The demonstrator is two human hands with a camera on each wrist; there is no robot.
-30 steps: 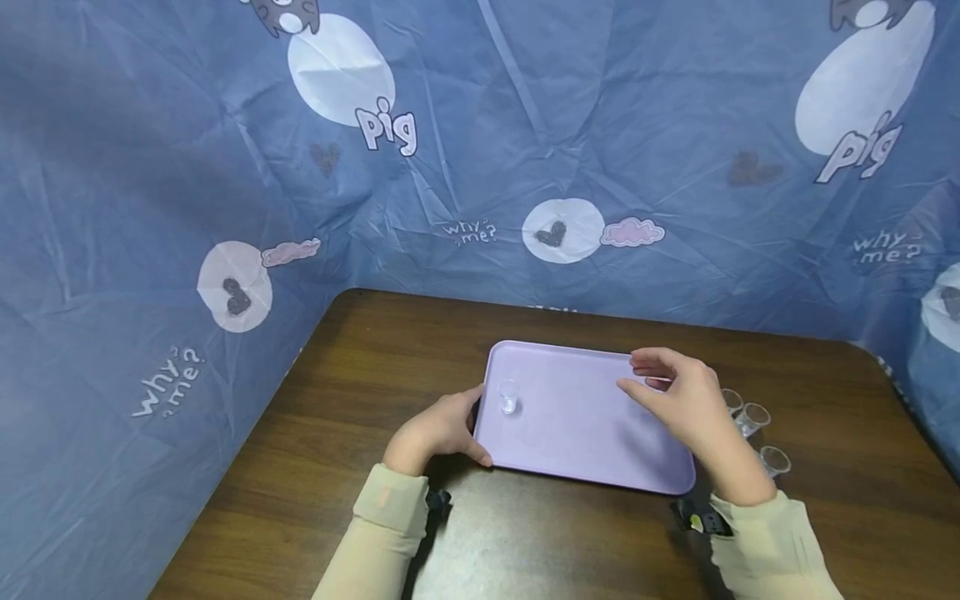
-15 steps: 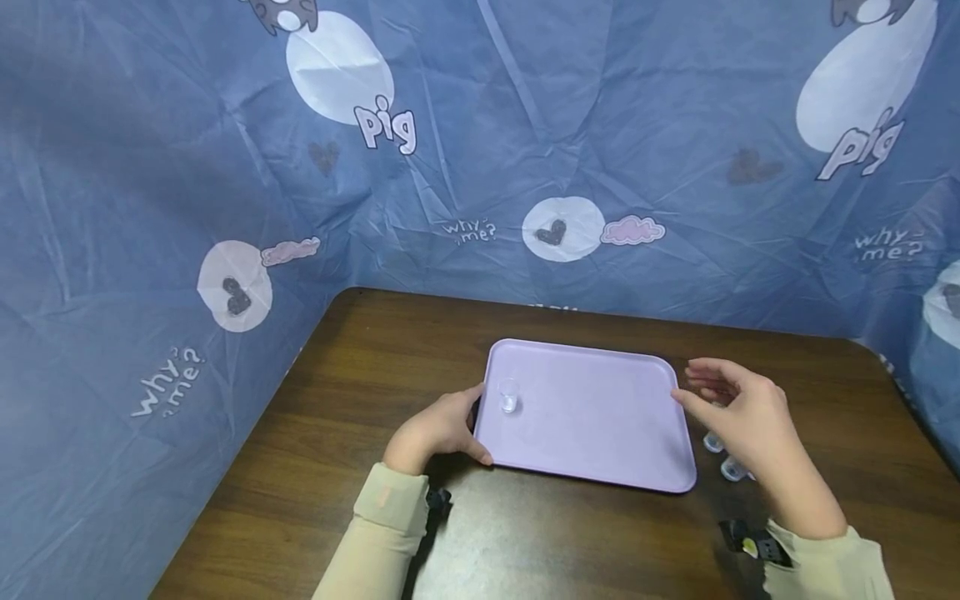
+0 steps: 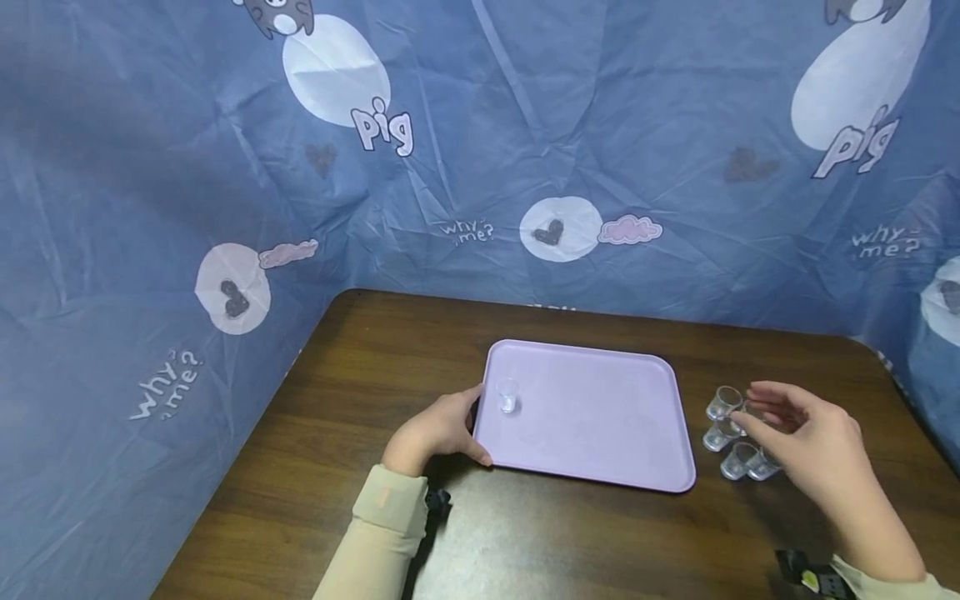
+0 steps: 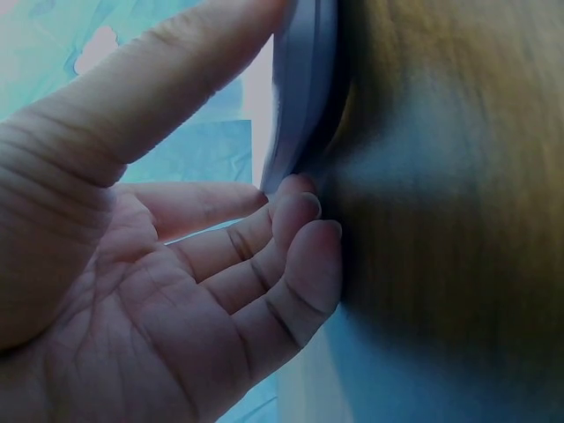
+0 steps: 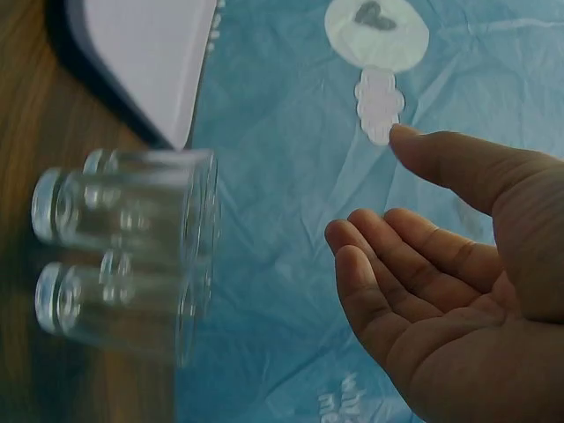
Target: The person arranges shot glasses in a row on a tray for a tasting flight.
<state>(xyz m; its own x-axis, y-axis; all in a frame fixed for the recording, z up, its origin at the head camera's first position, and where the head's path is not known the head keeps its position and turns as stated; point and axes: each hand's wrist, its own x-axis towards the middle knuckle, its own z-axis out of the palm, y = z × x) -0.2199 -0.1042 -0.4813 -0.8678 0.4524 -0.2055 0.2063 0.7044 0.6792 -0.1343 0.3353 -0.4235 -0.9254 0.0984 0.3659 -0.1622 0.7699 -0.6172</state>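
Observation:
A lilac tray [image 3: 592, 417] lies flat on the wooden table. My left hand [image 3: 437, 429] holds its near left corner, the thumb at the front edge and the fingers along the left side. In the left wrist view, curled fingers [image 4: 304, 264] meet the tray's rim [image 4: 304, 88] close to the tabletop. One small clear shot glass [image 3: 507, 396] stands on the tray near its left side. Right of the tray, several similar shot glasses [image 3: 738, 461] stand close together, partly covered by my right hand [image 3: 813, 437]. That hand hovers above them with fingers loosely bent, holding nothing.
Brown wooden tabletop [image 3: 547, 533] surrounds the tray. A blue printed cloth [image 3: 450, 167] hangs behind the table and along its left side. In the right wrist view, the upright glasses [image 5: 123, 207] stand near the tray's corner [image 5: 150, 53].
My right hand has moved from above the tray's right part rightward to the group of shot glasses. The left hand, the tray and the glass on it have stayed in place.

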